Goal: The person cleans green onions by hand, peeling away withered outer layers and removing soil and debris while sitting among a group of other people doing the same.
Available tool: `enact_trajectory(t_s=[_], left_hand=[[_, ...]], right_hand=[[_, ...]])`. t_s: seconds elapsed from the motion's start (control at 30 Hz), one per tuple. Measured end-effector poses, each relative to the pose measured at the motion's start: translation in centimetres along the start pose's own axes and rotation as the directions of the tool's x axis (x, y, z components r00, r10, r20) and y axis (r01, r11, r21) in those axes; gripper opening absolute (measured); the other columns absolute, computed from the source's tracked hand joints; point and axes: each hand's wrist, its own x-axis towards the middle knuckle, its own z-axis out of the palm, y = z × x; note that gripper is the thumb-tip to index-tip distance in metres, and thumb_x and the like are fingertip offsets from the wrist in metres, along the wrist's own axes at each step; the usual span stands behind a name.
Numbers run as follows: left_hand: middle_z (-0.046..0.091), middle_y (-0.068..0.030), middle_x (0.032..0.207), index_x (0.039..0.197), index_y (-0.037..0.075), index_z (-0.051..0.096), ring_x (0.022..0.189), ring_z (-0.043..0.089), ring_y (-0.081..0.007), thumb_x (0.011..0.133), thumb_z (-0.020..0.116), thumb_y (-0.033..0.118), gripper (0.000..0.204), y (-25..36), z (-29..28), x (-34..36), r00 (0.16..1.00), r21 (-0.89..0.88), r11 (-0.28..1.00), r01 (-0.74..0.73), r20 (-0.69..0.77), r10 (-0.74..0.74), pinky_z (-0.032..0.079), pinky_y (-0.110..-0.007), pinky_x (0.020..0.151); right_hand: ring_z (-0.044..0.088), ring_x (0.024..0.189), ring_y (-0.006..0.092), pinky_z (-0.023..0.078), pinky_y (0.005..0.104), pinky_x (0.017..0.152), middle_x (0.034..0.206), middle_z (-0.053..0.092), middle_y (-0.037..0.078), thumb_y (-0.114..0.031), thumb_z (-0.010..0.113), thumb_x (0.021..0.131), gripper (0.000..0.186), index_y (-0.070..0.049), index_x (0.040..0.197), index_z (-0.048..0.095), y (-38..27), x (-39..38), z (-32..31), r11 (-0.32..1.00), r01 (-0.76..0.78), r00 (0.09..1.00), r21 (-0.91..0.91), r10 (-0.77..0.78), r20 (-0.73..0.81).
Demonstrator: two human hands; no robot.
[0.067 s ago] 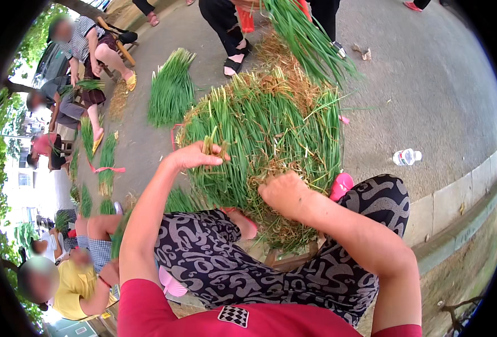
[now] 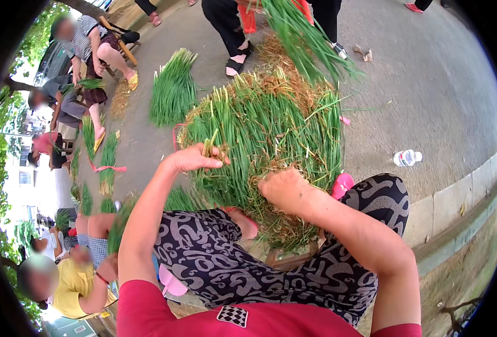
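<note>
Currently L hand (image 2: pixel 195 158) w/ stalks (image 2: pixel 209 144); btl (image 2: pixel 407 158) contents unclear.

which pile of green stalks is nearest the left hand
The large central pile, its edge by the left hand, strewn with brown strands; the smaller bundles to its left lie farther away.

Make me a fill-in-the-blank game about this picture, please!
1. The bare ____ hand has pale yellow-green stalks sticking up from its grip.
2. The small clear plastic bottle lies to the ____ of the wide green leafy pile.
3. Just beyond the pile is a strappy ____ sandal.

Missing words: left; right; black.
</note>
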Motion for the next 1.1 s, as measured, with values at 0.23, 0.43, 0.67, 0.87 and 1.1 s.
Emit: enact_trajectory(t_s=[0.23, 0.43, 0.67, 0.87, 1.1], left_hand=[[0.063, 0.0005, 0.097, 0.098, 0.007, 0.061, 0.088, 0.054, -0.0090, 0.083, 0.067, 0.023, 0.023, 5.5, -0.7, -10.6, 0.936, 0.056, 0.992, -0.112, -0.330, 0.124, 0.043, -0.025, 0.074], [0.060, 0.0010, 0.101, 0.106, 0.008, 0.062, 0.088, 0.054, -0.0093, 0.088, 0.062, 0.026, 0.026, 10.4, -0.8, -16.4, 0.604, 0.092, 0.893, -0.441, -0.706, 0.371, 0.044, -0.026, 0.077], [0.054, -0.0076, 0.107, 0.103, 0.009, 0.064, 0.095, 0.055, -0.0184, 0.089, 0.057, 0.014, 0.017, 12.6, 8.1, -11.3, 0.383, 0.743, 0.575, -0.342, -0.449, 0.807, 0.046, -0.029, 0.081], [0.051, -0.0027, 0.112, 0.100, 0.023, 0.068, 0.106, 0.046, -0.0233, 0.075, 0.066, 0.018, 0.026, 10.4, 15.6, -5.8, 0.388, 0.948, 0.219, -0.232, -0.116, 0.914, 0.035, -0.045, 0.096], [0.038, -0.0064, 0.129, 0.119, 0.028, 0.058, 0.120, 0.040, -0.0253, 0.073, 0.063, 0.013, 0.049, 8.6, 17.5, -4.1, 0.377, 0.973, 0.232, -0.003, -0.214, 0.901, 0.029, -0.050, 0.101]], right_hand=[[0.065, 0.089, 0.0302, 0.052, 0.0410, 0.077, 0.093, 0.066, 0.014, -0.017, 0.055, 0.083, 0.018, -0.005, 0.095, 0.062, 1.6, 0.8, -1.4, 0.987, -0.056, 0.995, 0.150, 0.068, -0.073], [0.061, 0.093, 0.0359, 0.049, 0.0432, 0.081, 0.096, 0.065, 0.019, -0.022, 0.057, 0.082, 0.028, -0.005, 0.103, 0.061, 3.0, -0.3, -1.9, 0.955, -0.042, 0.987, 0.295, 0.085, -0.134], [0.063, 0.088, 0.0246, 0.050, 0.0382, 0.078, 0.098, 0.064, 0.013, -0.065, 0.041, 0.088, 0.064, -0.011, 0.120, 0.054, 0.6, -1.5, -2.6, -0.077, -0.152, 0.970, 0.985, -0.205, 0.133], [0.052, 0.112, 0.0226, 0.048, 0.0403, 0.090, 0.119, 0.052, 0.009, -0.077, 0.032, 0.080, 0.084, -0.009, 0.129, 0.044, -1.8, -2.1, -3.6, -0.620, -0.097, 0.990, 0.779, 0.018, 0.138], [0.062, 0.079, 0.0132, 0.054, 0.0275, 0.067, 0.092, 0.063, 0.005, -0.032, 0.066, 0.086, 0.040, -0.009, 0.116, 0.055, 1.9, -1.9, -2.2, -0.553, 0.180, 0.979, 0.813, 0.178, -0.096]])
